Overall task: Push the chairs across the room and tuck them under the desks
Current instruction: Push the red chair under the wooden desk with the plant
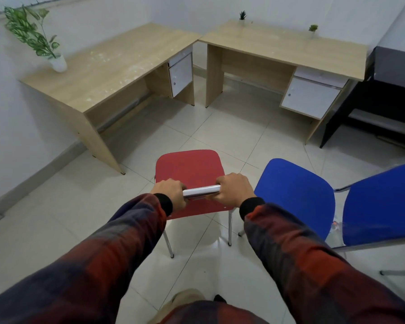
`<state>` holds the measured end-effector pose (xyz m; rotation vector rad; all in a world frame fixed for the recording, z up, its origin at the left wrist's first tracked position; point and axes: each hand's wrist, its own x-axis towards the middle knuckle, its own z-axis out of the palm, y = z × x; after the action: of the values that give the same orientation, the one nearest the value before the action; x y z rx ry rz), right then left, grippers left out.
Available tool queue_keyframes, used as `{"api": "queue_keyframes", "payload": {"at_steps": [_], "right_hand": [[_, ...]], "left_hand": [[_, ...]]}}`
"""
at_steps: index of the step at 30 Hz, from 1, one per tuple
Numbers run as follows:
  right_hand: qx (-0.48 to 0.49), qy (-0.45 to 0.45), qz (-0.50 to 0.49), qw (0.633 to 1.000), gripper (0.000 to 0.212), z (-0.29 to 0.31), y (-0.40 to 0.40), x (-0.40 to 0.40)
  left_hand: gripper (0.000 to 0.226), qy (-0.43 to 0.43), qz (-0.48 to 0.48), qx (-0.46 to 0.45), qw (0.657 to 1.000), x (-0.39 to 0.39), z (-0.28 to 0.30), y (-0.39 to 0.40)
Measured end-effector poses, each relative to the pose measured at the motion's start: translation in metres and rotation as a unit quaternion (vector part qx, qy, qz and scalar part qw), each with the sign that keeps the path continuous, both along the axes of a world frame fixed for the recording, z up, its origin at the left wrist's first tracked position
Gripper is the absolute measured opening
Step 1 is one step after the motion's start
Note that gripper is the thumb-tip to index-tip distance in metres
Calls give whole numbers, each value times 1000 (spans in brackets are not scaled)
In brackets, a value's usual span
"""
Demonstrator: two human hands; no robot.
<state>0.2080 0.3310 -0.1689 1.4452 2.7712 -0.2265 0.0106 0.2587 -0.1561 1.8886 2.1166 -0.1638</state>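
Both hands, left (170, 191) and right (233, 189), grip the red chair's (188, 169) bar (201, 191); push evenly, aiming straight between the desk's (288, 46) side panels.

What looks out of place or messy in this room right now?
The left desk has pale dusty specks scattered over its top. Both the red chair and blue chair stand out on the floor, not tucked under desks. Nothing looks spilled or broken.
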Motion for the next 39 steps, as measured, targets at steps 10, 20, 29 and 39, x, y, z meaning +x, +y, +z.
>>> {"api": "queue_keyframes", "payload": {"at_steps": [10,20,29,39], "right_hand": [[22,2,9,1000,51,-8,2,-3],[38,12,35,999,55,-2,7,-40],[28,4,55,998,50,12,65,-9],[23,14,5,1000,51,2,61,-26]], "left_hand": [[20,-6,-42,-11,999,-14,0,9],[31,36,-28,-8,999,-49,13,24],[22,27,-22,9,999,-15,15,64],[28,13,-29,-1,999,-37,9,79]]}}
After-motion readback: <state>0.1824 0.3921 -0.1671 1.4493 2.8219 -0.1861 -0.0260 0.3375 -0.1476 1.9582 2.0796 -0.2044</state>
